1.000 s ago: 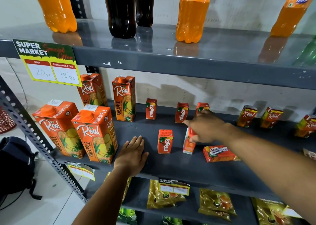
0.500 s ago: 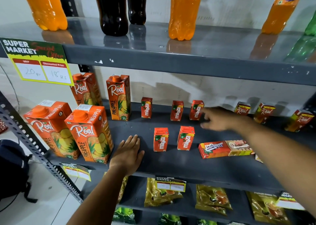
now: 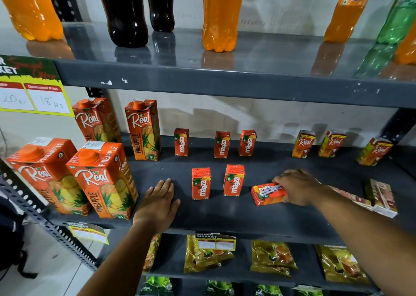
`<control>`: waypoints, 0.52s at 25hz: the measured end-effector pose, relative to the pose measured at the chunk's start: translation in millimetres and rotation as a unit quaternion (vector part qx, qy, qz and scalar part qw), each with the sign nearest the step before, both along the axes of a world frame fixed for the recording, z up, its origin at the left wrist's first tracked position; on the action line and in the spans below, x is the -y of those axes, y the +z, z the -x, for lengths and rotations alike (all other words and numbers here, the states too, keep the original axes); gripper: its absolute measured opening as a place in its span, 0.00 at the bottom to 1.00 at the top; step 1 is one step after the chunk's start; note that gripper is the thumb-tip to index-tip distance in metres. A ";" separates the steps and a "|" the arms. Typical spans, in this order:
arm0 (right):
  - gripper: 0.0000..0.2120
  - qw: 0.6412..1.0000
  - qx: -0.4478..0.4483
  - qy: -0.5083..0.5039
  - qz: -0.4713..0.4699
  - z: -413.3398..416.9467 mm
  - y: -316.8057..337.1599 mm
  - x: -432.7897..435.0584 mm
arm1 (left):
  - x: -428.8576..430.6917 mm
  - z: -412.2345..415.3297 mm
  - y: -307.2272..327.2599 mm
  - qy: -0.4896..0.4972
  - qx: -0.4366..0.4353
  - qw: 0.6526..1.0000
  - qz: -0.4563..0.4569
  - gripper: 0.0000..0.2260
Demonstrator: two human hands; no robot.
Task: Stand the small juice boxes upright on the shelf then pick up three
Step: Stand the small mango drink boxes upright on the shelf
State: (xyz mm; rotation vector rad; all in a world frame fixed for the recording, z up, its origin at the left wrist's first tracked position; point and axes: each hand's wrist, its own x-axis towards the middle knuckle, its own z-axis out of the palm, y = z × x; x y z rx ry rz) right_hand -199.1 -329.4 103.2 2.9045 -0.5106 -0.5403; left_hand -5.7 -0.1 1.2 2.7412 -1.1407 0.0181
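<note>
Juice box lying flat (image 3: 267,193), front row of the middle shelf (image 3: 225,219), straw side up. My right hand (image 3: 299,187) covers its right end: fingers (image 3: 280,178) curl over the far edge, thumb hidden beneath the palm, so I cannot tell whether the grip has actually closed or the hand just rests on it. The box sits on the shelf, not lifted. My left hand (image 3: 157,205) lies flat, fingers spread, palm down on the bare shelf near the front lip, holding nothing; it reads as a brace. Just left of the flat box, two Maaza boxes (image 3: 201,183) stand upright in the front row; three more (image 3: 221,145) stand at the back. Further right, past my forearm, more small cartons (image 3: 381,197) lie flat near the edge, so I judge the standing-up step is partly done. Risks from here: tipping this box up by one end could swing its free end into the nearest upright box (image 3: 234,179) and topple it. A loose hold on the smooth carton could let it slide forward off the lip. My right forearm crosses low over the flat cartons and could drag one off the shelf.
</note>
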 end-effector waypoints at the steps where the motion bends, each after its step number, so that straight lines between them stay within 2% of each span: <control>1: 0.29 1.000 -0.006 0.009 0.007 -0.7 2.9 -0.5 | 0.2 0.2 0.4 0.001 -0.002 1.000 0.002 0.28; 4: 0.26 0.998 0.005 0.048 0.027 -6.4 18.0 2.1 | -0.3 0.1 0.4 0.003 -0.001 1.000 -0.002 0.28; 9: 0.24 0.977 0.087 0.177 0.086 -21.1 48.8 -5.6 | -0.3 0.0 0.0 0.005 0.003 1.000 -0.005 0.28; 13: 0.19 0.959 0.083 0.251 0.102 -25.5 48.2 -15.3 | 0.1 1.0 0.8 0.006 0.001 1.000 -0.010 0.28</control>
